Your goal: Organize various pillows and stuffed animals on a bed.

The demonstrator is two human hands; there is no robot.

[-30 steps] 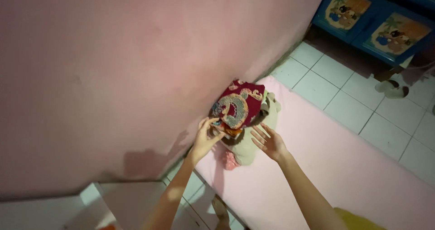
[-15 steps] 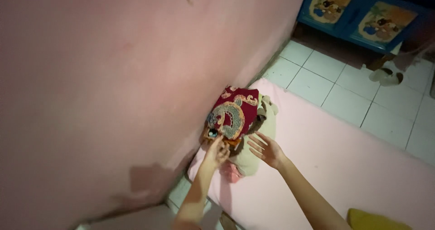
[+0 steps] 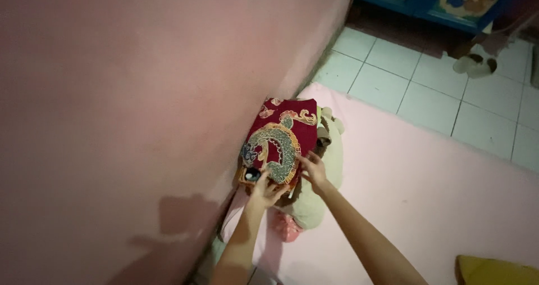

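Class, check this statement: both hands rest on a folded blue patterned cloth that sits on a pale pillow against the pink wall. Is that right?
Not quite. The head view shows the folded patterned cloth is dark red, not blue. The rest holds: the left hand and right hand rest on it, and it sits on a pale pillow against the pink wall.

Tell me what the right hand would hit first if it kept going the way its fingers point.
The right hand already touches the folded red patterned cloth; going on, it would probably press into it, then the pink wall.
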